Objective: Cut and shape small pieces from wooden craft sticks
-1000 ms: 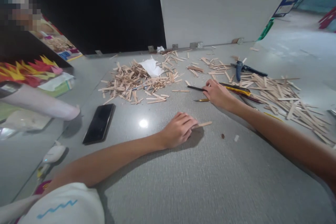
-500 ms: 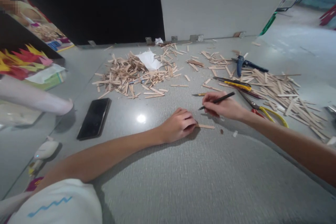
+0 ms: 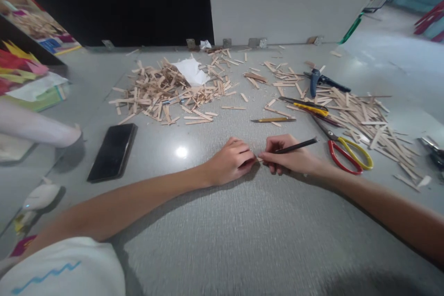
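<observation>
My left hand (image 3: 231, 162) rests on the grey table (image 3: 243, 240), fingers curled down on a small wooden stick that is almost wholly hidden under both hands. My right hand (image 3: 289, 157) sits right beside it, gripping a black pencil (image 3: 296, 146) whose tip points at the stick between the two hands. Red and yellow scissors (image 3: 348, 152) lie just right of my right hand. A yellow craft knife (image 3: 274, 120) lies a little beyond my hands.
A heap of wooden sticks (image 3: 166, 95) lies at the back left, another heap (image 3: 360, 115) with pliers (image 3: 319, 81) at the right. A black phone (image 3: 113, 151) lies left of my arm. Another person's sleeve (image 3: 38, 127) reaches in at the far left.
My right hand picked up the black pencil from among the tools and brought it back to the stick under my left hand. The stick is now covered by both hands.
</observation>
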The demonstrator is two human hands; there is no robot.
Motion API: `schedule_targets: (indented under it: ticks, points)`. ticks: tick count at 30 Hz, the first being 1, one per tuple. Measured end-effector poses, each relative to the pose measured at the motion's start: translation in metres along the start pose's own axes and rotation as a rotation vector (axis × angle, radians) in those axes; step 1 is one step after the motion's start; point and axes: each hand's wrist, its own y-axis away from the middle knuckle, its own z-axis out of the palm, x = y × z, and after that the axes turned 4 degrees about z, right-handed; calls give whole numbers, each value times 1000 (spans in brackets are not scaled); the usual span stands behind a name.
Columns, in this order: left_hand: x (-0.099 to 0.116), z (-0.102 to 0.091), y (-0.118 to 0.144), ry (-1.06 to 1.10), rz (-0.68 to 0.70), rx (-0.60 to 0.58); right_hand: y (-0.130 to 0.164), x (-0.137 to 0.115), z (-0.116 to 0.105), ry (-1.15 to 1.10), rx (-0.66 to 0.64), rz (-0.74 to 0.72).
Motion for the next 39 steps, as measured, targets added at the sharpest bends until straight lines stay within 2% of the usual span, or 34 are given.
schedule_targets:
  ticks: [7,12,15,19,22,25,27,29,31,33,35,36,38,39]
  points:
    - [1,0,0,-36,5,35,0,9,7,129,83,-156]
    - [2,-4,-1,-108,27,69,0,12,7,121,96,-163]
    - [15,-5,0,-278,23,70,-1,12,7,91,101,-146]
    - [48,-4,4,-479,107,47,-1,10,7,68,95,-125]
    - [64,0,6,-411,125,46,-1,9,7,87,106,-143]
    - [66,1,8,-291,120,61,-1,9,8,92,122,-148]
    - [66,-1,9,-302,179,112,-1,9,9,79,125,-132]
    - [67,-5,10,-330,312,171,-2,10,8,72,120,-123]
    - [68,-9,10,-367,411,182,-3,10,8,73,110,-123]
    - [62,-12,8,-447,394,149,-3,9,7,65,100,-121]
    - [46,-15,5,-568,327,146,-3,8,6,52,90,-118]
    - [34,-16,4,-629,237,138,-3,8,6,49,86,-116]
    - [7,-17,2,-683,25,200,-3,8,6,53,85,-109]
    - [-5,-18,1,-678,-39,232,-3,8,6,58,84,-106]
